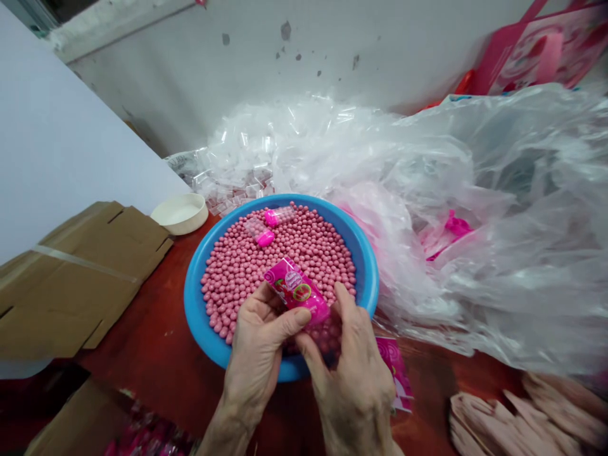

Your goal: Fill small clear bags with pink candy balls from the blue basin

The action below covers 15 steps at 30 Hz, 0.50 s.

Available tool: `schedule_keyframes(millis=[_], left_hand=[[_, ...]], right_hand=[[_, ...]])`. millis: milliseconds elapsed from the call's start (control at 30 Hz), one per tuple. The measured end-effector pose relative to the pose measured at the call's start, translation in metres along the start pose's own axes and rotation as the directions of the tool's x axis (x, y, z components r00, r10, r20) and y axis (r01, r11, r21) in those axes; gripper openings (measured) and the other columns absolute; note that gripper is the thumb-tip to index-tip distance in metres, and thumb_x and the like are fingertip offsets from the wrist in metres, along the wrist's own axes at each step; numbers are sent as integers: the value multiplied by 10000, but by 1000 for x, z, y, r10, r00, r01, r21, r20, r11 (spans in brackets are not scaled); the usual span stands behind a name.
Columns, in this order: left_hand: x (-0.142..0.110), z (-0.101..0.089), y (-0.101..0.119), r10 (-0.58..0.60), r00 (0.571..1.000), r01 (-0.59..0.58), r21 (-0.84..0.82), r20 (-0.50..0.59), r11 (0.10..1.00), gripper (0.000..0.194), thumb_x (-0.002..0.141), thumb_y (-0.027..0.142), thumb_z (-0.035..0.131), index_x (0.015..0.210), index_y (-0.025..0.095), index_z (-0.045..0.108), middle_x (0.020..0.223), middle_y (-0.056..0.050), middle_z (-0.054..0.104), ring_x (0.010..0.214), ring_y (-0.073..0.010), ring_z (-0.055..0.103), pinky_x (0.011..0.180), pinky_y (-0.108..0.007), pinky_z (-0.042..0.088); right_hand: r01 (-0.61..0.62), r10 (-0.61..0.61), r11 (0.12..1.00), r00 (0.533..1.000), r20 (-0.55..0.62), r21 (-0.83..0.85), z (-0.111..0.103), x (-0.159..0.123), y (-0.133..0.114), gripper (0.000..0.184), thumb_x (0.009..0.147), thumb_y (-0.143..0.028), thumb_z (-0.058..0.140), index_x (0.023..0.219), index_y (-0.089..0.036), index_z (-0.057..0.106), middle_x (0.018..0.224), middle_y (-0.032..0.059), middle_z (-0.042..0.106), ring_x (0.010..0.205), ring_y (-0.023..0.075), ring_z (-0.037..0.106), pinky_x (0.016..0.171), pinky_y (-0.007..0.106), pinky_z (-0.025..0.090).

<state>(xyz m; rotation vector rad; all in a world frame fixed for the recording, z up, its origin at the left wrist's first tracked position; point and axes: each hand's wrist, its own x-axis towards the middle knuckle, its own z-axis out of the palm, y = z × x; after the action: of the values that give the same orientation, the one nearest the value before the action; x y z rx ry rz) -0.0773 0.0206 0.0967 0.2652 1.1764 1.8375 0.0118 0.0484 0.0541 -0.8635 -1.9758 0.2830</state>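
We observed the left hand [254, 361] and right hand [351, 373] grasping a pink printed packet [297, 291] between them, above a blue plastic basin [199, 304] of pink round candies [280, 253]. Two pink-capped clear tubes [280, 216] lay on the candies inside the basin, which stood on a red surface [152, 316].

A glossy pink printed tube [297, 290] slants between the left hand [256, 361] and right hand [349, 373], above pink candy beads [280, 253].
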Motion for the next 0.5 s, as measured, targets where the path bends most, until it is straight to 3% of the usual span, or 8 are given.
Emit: schedule_keyframes(millis=[100, 167, 267, 333, 400, 500], left_hand=[[1, -2, 1, -26, 1000, 26, -46, 2, 999, 407, 589, 40, 765, 962, 164, 662, 803, -17, 718, 707, -124, 662, 672, -214, 537], [2, -4, 2, -41, 999, 41, -76, -2, 996, 431, 574, 37, 774, 967, 171, 659, 776, -4, 711, 676, -116, 654, 663, -214, 534], [4, -6, 2, -33, 999, 29, -124, -28, 992, 367, 554, 75, 808, 881, 164, 668, 748, 4, 704, 674, -113, 649, 693, -224, 535], [5, -7, 1, -10, 999, 2, -159, -50, 987, 329, 540, 133, 837, 821, 163, 670, 757, 3, 706, 699, -114, 652, 721, -222, 531], [6, -8, 0, -5, 999, -4, -172, -54, 985, 329, 512, 186, 860, 782, 164, 674, 755, 4, 708, 727, -123, 657, 743, -226, 528], [6, -7, 0, -59, 998, 56, -125, -25, 991, 316, 505, 221, 865, 758, 148, 690, 722, -14, 703, 775, -166, 667, 778, -270, 526]], right_hand=[[-48, 48, 996, 999, 7, 70, -3, 1, -1, 608, 917, -347, 485, 1437, -138, 250, 1217, 176, 586, 1018, 281, 637, 779, 363, 589], [-130, 118, 973, 991, 70, 192, -7, 1, -1, 593, 897, -338, 519, 1409, -134, 302, 1156, 164, 622, 946, 262, 667, 737, 343, 600], [-331, 254, 860, 938, 236, 389, -15, 2, 2, 535, 854, -282, 584, 1341, -158, 403, 1021, 98, 684, 815, 200, 700, 652, 252, 604], [-420, 304, 785, 902, 307, 454, -18, 2, 2, 403, 850, -272, 591, 1236, -184, 516, 954, 58, 708, 766, 180, 705, 632, 224, 599], [-444, 320, 760, 891, 322, 474, -20, 2, 2, 280, 856, -273, 582, 1125, -198, 601, 901, 35, 721, 726, 175, 705, 617, 219, 595], [-430, 330, 771, 900, 284, 470, -20, 2, -1, 243, 860, -268, 563, 1085, -207, 630, 902, 26, 722, 725, 177, 702, 618, 218, 589]])
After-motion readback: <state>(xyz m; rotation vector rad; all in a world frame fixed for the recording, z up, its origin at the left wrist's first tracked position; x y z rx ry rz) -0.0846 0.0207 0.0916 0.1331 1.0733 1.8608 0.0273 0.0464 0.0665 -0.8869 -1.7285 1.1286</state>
